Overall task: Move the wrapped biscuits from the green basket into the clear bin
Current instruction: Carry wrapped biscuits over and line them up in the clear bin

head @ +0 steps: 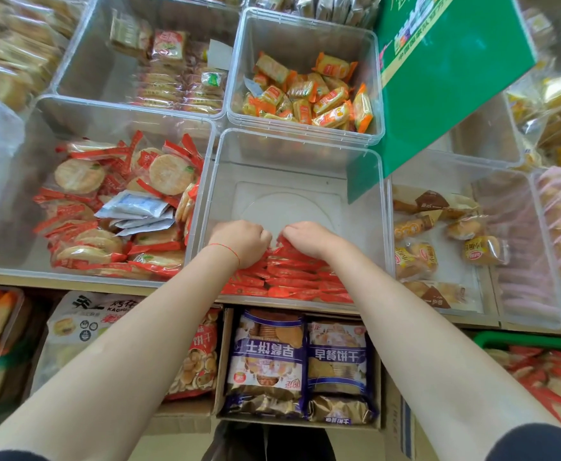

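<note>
Two bare forearms reach from the bottom of the frame over cardboard boxes of bagged biscuits [300,366] and into a clear bin [297,154] on the shelf. Inside it, the left hand [241,242] and the right hand [309,239] sit side by side, fingers curled down onto a stack of red wrapped biscuits [292,277] banked against the bin's near wall. Both hands appear to be gripping or pressing the top packets; whether any packet is actually pinched cannot be told from above. A thin red cord circles the left wrist. The far half of the bin floor is bare. More red packets wait in the green basket [532,341] at lower right, near the right arm.

Doing this step well likely means squaring the packets flat and tight against the near wall, then letting go cleanly so later handfuls can fill toward the back without the pile sliding. Neighbouring bins hold round rice crackers [112,201], orange-wrapped snacks [309,94] and small cakes [439,241].
</note>
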The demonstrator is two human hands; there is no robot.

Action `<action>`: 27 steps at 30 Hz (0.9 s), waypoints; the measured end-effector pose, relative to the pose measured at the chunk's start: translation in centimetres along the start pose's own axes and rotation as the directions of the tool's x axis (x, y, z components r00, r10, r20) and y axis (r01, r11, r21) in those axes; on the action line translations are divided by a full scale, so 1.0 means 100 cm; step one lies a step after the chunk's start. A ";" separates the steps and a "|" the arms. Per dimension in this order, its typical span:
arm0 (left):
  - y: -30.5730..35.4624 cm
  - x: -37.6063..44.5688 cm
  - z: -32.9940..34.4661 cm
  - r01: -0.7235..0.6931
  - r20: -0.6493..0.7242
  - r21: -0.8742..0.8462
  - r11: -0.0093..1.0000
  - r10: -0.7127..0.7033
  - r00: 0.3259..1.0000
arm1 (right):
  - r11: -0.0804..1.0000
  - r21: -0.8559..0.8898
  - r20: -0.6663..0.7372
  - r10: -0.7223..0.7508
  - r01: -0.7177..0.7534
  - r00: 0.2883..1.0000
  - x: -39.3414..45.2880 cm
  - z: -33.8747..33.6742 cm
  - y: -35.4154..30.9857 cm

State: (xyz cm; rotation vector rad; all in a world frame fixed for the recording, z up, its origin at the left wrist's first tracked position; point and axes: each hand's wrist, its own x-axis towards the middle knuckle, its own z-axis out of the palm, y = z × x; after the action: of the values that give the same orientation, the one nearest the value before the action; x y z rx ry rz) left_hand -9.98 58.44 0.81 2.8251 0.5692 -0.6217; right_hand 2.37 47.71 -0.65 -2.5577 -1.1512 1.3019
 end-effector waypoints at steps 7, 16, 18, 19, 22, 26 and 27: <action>0.001 -0.007 -0.001 0.003 -0.058 0.011 1.000 -0.002 0.998 | 0.999 0.036 -0.096 0.009 -0.005 0.995 -0.005 0.006 -0.011; 0.039 -0.030 -0.013 -0.008 -0.253 -0.296 0.955 -0.070 0.965 | 0.945 0.319 -0.395 0.058 0.078 0.917 -0.076 -0.005 -0.001; 0.060 -0.044 -0.020 -0.073 -0.376 -0.393 0.917 -0.087 0.923 | 0.916 0.377 -0.499 0.077 0.136 0.863 -0.107 -0.004 0.008; 0.073 -0.053 -0.023 -0.106 -0.436 -0.434 0.894 -0.106 0.894 | 0.907 0.388 -0.548 0.082 0.166 0.832 -0.124 -0.002 0.014; 0.124 -0.074 -0.031 -0.138 -0.439 -0.527 0.839 -0.129 0.889 | 0.877 0.431 -0.638 0.130 0.212 0.759 -0.172 0.007 0.046; 0.201 -0.080 -0.039 -0.170 -0.312 -0.492 0.854 0.010 0.950 | 0.829 0.533 -0.631 0.255 0.171 0.732 -0.217 0.015 0.115; 0.222 -0.078 -0.039 -0.185 -0.301 -0.481 0.857 0.037 0.953 | 0.820 0.551 -0.623 0.279 0.156 0.731 -0.226 0.017 0.137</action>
State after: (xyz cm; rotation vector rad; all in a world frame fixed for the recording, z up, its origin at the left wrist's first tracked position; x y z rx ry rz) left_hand -6.01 36.76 10.03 2.4234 0.5135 -0.0231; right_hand 0.94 22.97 8.70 -2.2574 -0.4191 0.4601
